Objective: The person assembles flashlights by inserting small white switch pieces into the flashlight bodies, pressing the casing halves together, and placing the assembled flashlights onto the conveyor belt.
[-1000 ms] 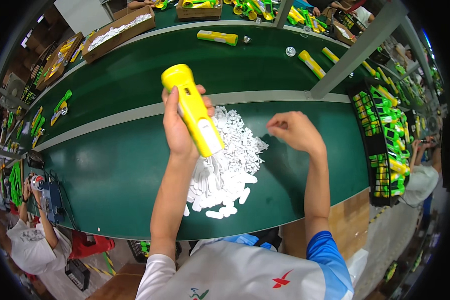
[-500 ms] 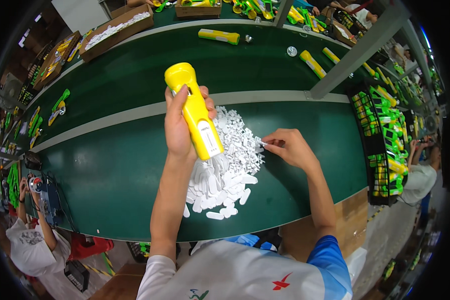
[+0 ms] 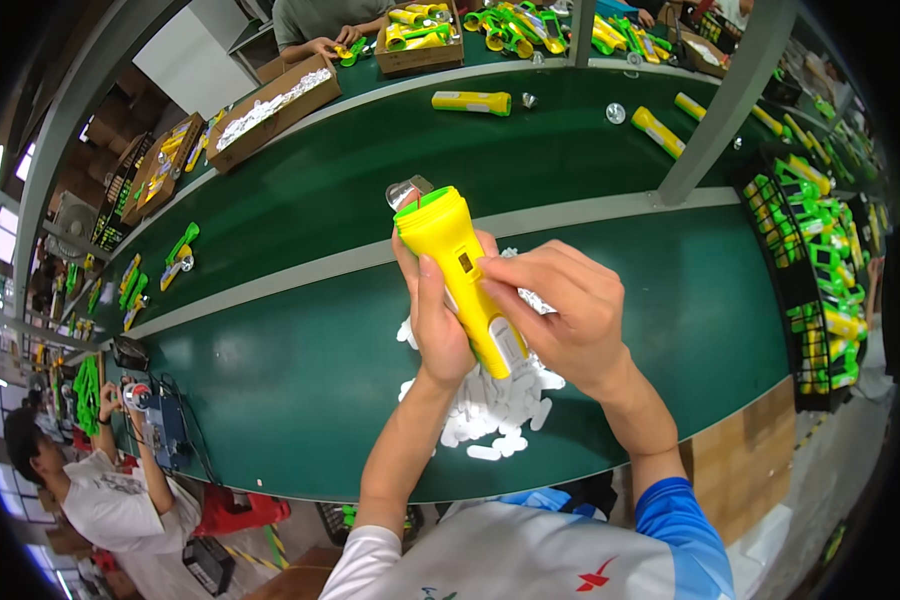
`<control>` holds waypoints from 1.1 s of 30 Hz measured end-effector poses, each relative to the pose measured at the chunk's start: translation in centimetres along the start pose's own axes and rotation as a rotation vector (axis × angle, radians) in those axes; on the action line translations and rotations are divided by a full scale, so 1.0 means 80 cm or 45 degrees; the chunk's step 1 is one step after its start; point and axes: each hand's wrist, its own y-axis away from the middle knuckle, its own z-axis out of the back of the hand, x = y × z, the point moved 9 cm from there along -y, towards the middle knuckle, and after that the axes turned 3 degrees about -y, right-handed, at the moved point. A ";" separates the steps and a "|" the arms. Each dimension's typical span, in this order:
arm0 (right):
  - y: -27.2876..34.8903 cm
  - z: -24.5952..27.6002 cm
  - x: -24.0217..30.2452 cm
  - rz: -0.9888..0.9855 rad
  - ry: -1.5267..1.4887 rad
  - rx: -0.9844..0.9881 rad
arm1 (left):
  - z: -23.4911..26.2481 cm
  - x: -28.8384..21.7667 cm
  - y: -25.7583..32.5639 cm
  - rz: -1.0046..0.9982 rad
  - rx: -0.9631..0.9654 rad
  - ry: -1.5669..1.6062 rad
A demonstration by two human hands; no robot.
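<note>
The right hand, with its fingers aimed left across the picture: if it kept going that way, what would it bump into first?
The right hand already touches the yellow flashlight; just beyond it is the left hand gripping the same body.

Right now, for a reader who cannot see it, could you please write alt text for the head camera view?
A person's left hand holds a yellow flashlight upright over a pile of small white plastic pieces on a green conveyor table, while the right hand presses on its side. More yellow flashlights lie farther along the belt, and other workers sit nearby.
</note>
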 end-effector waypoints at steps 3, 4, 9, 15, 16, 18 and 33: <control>0.011 0.009 -0.009 0.079 0.025 -0.103 | 0.017 0.016 -0.002 0.020 -0.190 -0.033; 0.026 0.021 -0.012 0.074 0.024 -0.193 | 0.022 0.019 -0.006 0.031 -0.199 -0.025; 0.164 -0.002 -0.003 -0.126 -0.158 0.318 | 0.069 0.004 -0.031 0.014 -0.261 -0.088; 0.266 -0.001 -0.012 -0.272 -0.047 0.614 | 0.076 0.012 -0.042 0.024 -0.225 -0.130; 0.270 0.000 -0.006 -0.293 -0.107 0.702 | 0.075 0.012 -0.041 0.021 -0.201 -0.126; 0.280 -0.014 0.033 -0.216 -0.173 0.866 | 0.072 0.005 -0.034 0.070 -0.216 -0.108; 0.330 -0.072 0.054 -0.209 -0.143 1.148 | 0.048 -0.019 -0.022 0.080 -0.238 -0.011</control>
